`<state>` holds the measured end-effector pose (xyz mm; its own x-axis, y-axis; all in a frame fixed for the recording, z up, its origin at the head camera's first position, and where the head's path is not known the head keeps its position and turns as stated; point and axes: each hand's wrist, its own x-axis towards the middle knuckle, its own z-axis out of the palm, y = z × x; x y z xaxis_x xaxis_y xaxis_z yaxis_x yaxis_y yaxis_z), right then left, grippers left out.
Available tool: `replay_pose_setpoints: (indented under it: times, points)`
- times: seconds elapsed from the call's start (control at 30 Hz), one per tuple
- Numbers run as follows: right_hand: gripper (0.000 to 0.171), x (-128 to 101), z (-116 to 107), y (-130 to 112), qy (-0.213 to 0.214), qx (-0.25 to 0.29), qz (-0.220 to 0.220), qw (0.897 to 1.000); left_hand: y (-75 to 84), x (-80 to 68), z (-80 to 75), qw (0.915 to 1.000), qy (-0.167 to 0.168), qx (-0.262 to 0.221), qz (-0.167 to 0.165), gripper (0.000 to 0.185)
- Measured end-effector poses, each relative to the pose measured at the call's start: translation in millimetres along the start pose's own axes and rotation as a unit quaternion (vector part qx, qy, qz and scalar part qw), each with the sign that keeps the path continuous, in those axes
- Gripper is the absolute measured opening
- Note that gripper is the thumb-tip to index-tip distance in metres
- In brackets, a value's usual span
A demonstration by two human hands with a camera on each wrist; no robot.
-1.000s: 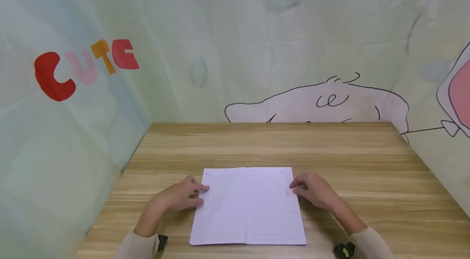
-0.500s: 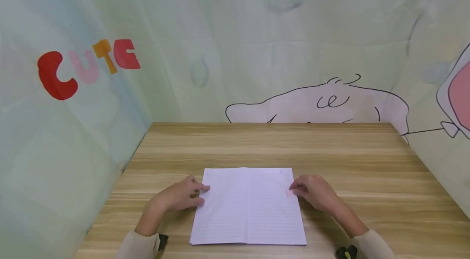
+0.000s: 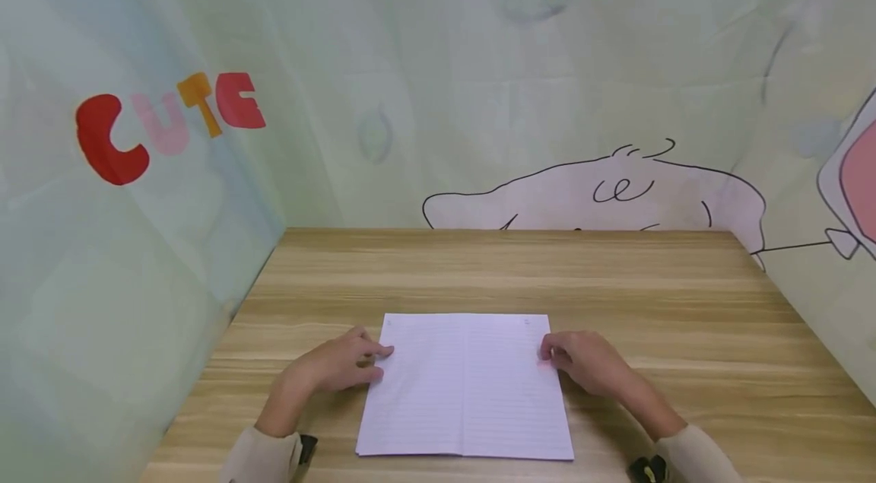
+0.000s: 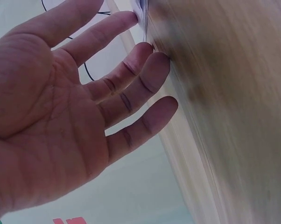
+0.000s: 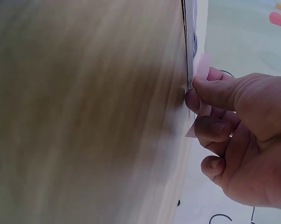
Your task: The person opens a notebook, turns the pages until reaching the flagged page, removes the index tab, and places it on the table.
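The right hand has its fingers curled, pinching a small pink tab against the right edge of the notebook. The left hand rests with fingers straight and relaxed, their tips touching the notebook's left edge; it holds nothing. The notebook lies open and flat, lined pages up, near the front edge of the wooden desk, between the two hands. Printed cloth with red, pink and orange letters hangs behind and to the left of the desk.
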<state>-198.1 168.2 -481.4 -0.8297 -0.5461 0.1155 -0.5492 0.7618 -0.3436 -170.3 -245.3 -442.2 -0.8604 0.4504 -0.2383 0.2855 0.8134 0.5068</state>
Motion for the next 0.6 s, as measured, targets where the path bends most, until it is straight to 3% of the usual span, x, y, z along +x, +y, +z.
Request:
replay_pose_setpoints:
  times: [0.3, 0.6]
  points:
    - [0.016, -6, -1, 11, 0.001, 0.031, -0.012, 0.999, 2.5, 4.9, 0.5, 1.0000, 0.007, 0.006, 0.001, 0.040]
    - [0.005, -16, -9, 26, 0.003, 0.134, 0.042, 0.990, 3.1, 4.7, -0.1, 0.9998, 0.005, -0.007, -0.016, 0.040]
